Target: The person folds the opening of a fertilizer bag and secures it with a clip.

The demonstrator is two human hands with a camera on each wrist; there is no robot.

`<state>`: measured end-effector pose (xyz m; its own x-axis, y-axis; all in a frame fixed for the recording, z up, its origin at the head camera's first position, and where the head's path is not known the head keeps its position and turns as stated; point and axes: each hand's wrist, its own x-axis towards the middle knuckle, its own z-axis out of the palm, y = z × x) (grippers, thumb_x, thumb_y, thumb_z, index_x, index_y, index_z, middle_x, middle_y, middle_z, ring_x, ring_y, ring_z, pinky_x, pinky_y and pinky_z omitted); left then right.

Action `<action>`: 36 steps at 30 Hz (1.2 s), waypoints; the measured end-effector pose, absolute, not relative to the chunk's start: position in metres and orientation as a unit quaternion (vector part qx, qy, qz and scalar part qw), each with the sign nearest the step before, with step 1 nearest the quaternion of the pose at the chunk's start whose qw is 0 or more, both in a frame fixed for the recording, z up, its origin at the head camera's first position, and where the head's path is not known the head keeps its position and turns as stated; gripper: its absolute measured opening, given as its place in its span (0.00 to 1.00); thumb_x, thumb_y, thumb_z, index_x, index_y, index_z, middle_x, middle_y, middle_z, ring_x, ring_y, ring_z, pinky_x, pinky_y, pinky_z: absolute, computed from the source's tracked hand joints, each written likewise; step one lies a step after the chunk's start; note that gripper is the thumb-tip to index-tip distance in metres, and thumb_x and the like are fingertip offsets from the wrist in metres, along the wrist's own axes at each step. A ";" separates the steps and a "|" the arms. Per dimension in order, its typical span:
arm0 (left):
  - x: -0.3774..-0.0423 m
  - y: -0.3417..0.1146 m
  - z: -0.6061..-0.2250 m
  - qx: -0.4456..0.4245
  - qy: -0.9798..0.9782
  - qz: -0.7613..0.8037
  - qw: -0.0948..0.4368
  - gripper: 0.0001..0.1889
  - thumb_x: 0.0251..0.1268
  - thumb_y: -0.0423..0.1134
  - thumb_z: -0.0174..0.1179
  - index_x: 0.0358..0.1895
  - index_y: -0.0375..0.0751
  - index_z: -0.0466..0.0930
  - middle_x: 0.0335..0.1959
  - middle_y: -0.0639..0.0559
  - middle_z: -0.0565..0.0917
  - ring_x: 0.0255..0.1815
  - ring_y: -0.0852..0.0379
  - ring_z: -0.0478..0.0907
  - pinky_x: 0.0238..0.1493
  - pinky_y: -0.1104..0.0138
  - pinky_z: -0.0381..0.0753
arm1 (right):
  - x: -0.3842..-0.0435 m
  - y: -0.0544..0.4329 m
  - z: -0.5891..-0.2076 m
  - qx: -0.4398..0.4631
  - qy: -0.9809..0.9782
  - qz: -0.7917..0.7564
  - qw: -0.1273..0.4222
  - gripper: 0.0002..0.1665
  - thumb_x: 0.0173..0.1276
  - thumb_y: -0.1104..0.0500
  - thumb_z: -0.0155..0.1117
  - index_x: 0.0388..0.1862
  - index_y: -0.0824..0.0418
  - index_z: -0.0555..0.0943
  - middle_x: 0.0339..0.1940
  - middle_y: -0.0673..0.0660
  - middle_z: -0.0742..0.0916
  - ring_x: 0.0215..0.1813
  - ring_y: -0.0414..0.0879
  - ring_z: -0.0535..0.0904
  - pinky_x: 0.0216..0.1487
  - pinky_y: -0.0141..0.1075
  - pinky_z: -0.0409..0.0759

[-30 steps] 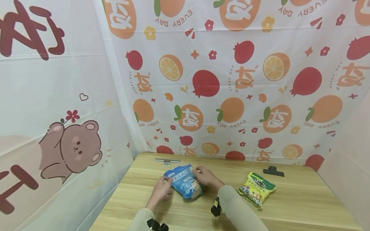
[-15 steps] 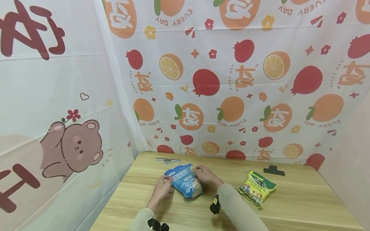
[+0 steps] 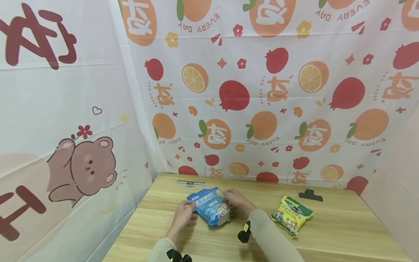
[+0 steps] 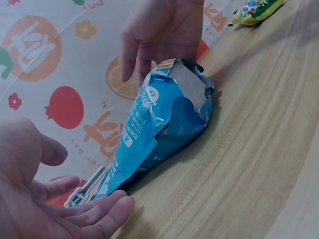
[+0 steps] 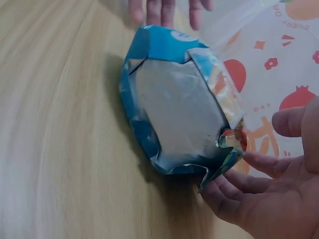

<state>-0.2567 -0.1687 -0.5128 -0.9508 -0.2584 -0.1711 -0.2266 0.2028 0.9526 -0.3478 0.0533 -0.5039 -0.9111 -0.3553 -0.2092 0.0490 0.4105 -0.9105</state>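
Note:
A blue printed bag [image 3: 209, 205] with a pale, creased bottom lies on the wooden table between both hands. My left hand [image 3: 185, 214] is at its left end; in the left wrist view the thumb stands apart and the straight fingers [image 4: 107, 211] reach the bag's narrow end. On the opposite side, my right hand [image 3: 238, 201] has its fingertips at the bag's lower corner, with thumb [image 5: 289, 122] held away from it. The right wrist view shows the bag's folded silver-grey base [image 5: 174, 107] facing the camera. Neither hand closes round the bag.
To the right lies a yellow and green bag [image 3: 291, 215], with a black clip [image 3: 310, 195] behind it. A light, ruler-like clip [image 3: 190, 183] lies near the table's back left edge. Printed cloths [image 3: 229, 145] hang behind and beside the wooden table [image 3: 340, 225].
My right hand has shifted slightly right along the blue bag's side. My left hand and the bag stay in nearly the same place; the head view tilts a little.

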 end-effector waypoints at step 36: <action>-0.262 -0.161 -0.508 0.151 -0.716 -0.681 0.024 0.20 0.80 0.41 0.49 0.63 0.28 0.67 0.51 0.28 0.79 0.41 0.48 0.85 0.43 0.59 0.89 | -0.350 0.062 -0.498 -0.044 0.744 -0.619 0.248 0.34 0.80 0.47 0.49 0.74 0.69 0.67 0.62 0.72 0.82 0.57 0.59 0.85 0.53 0.49 0.85</action>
<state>-0.2622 -0.1614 -0.5084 -0.9531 -0.2499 -0.1710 -0.1835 0.0273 0.9826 -0.3499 0.0618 -0.4983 -0.8734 -0.3717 -0.3145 0.2419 0.2293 -0.9428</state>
